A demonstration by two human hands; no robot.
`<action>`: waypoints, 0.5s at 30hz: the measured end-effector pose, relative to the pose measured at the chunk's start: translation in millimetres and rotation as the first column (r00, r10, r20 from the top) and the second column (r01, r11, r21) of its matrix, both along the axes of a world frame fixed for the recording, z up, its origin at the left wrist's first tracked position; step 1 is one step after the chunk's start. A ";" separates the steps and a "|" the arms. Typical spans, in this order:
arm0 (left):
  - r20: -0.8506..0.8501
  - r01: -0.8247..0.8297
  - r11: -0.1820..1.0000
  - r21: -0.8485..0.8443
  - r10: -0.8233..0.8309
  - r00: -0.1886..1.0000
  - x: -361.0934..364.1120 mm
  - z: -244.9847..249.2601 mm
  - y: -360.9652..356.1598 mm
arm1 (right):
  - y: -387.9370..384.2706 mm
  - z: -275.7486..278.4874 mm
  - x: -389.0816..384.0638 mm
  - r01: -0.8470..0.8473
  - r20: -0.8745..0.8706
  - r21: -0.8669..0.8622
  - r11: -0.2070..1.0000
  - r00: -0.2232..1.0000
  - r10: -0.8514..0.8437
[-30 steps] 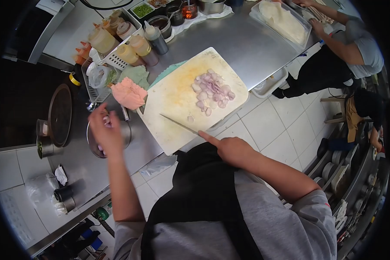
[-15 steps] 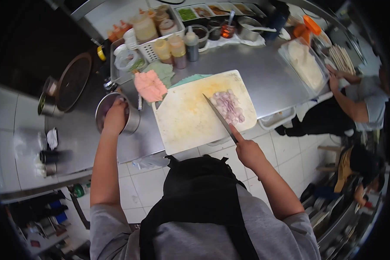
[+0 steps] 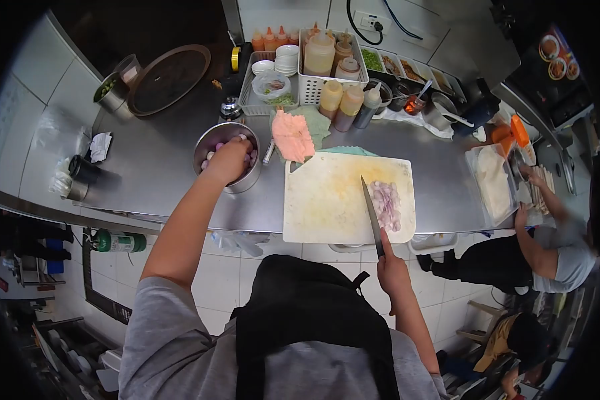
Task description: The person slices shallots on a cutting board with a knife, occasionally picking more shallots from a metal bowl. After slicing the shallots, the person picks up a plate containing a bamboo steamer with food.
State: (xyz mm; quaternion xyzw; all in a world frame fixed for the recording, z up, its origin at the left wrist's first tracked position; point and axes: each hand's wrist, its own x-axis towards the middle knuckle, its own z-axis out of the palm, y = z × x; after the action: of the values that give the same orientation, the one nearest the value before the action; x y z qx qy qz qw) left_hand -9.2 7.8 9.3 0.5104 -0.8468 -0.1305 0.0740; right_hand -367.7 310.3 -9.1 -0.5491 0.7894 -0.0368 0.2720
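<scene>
Purple shallots [image 3: 211, 155] sit in the steel pot [image 3: 247, 182], can't tell if the left hand's [image 3: 228, 162] hidden fingers have one, but imo feel around gently while the right hand [image 3: 393, 272], wrapped round the knife [image 3: 372, 208], rests it low by the slices [image 3: 387, 203].

Single cam on wearer's head, looking fwd & down past own chest, approx. arm's reach above the surface [image 3: 147, 180], w/ wide round-edged view.
</scene>
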 end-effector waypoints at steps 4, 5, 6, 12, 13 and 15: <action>0.098 0.010 1.000 -0.026 -0.008 0.995 6.1 -11.0 -3.7 | 0.7 -4.3 2.1 -0.013 -0.036 -0.009 1.000 0.999 0.013; 0.086 0.009 1.000 -0.029 -0.007 0.996 7.1 -17.0 -5.3 | 2.0 -7.8 2.7 -0.014 -0.048 -0.012 1.000 0.999 0.013; 0.114 0.038 0.997 -0.066 -0.030 0.993 6.6 -18.4 -4.3 | 2.9 -10.7 3.5 -0.018 -0.070 -0.022 1.000 0.997 0.016; 0.241 0.012 1.000 0.021 -0.017 0.970 0.8 29.3 11.0 | 1.5 -8.1 12.7 0.012 -0.105 -0.040 0.999 0.994 -0.016; 0.233 0.013 1.000 0.010 -0.015 0.972 3.7 33.5 9.9 | 0.9 -5.8 16.6 0.025 -0.101 -0.029 0.999 0.995 -0.028; 0.159 -0.006 0.998 -0.061 0.016 0.987 14.0 36.7 8.3 | -0.1 -4.2 23.9 0.050 -0.092 -0.021 0.999 0.994 -0.052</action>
State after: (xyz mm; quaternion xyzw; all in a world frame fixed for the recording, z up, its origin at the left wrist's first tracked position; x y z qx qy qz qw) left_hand 4.8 16.1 46.0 0.5215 -0.8506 -0.0633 0.0220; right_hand -343.7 310.1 -13.3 -0.5322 0.8147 -0.0255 0.2290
